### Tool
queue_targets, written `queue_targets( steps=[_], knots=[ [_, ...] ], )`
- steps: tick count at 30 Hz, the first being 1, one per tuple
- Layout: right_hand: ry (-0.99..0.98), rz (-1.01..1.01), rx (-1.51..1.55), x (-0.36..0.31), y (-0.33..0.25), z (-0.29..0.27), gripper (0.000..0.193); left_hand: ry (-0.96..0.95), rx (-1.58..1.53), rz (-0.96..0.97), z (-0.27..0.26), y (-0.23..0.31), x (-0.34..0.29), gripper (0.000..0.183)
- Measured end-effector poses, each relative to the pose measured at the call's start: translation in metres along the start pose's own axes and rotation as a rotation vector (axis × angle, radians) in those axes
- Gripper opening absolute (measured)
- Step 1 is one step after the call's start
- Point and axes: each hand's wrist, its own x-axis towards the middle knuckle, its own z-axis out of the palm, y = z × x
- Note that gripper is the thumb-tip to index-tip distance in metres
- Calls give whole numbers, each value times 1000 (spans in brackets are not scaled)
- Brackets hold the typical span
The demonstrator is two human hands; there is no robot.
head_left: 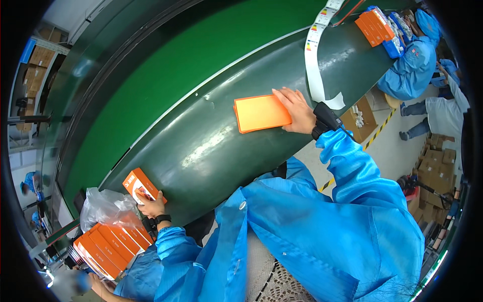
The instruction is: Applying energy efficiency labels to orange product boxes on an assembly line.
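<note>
At the left of the green work surface, my left hand (152,205) is closed on a small orange and white carton (139,184). Its fingers lie over the carton's near side. Further right, my right hand (298,111) grips the right end of a flat orange rectangular stack (261,114). The thumb is by its near edge and the other fingers lie over its far corner. Slightly offset edges show along the stack's left side; whether it is cards or flat boxes, I cannot make out. Dark straps with small devices sit on both my wrists.
A long label strip (314,65) hangs down onto the surface beyond my right hand. Several orange cartons (108,246) stand at the lower left beside a clear plastic bag (108,207). A co-worker in blue (415,65) sits at the upper right near more orange boxes (373,27).
</note>
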Motion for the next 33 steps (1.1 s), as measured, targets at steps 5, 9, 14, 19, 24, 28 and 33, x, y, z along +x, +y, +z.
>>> queue_targets(
  steps=[5,9,14,19,24,28,33],
  knots=[
    [238,282,-14,-16,-31,-1,96,228,3,184,-4,31,-24,92],
    [347,546,284,-31,-82,14,97,-764,-1010,417,-45,137,-117,63],
    [203,200,211,-44,-131,35,107,-1184,-1595,161,-53,222,-212,53],
    [-77,-116,-75,-29,-96,-48,100,-1580,-1152,306,-68,222,-162,51],
    [-196,-467,-171,-23,-63,-45,87,-1721,-623,975,-71,261,-162,66],
    [-307,-487,-42,-32,-37,-54,86,-1954,-614,840,-67,284,-163,66],
    [-113,-182,9,-10,-7,-60,92,-1180,-1196,275,-54,308,-126,68]
  ],
)
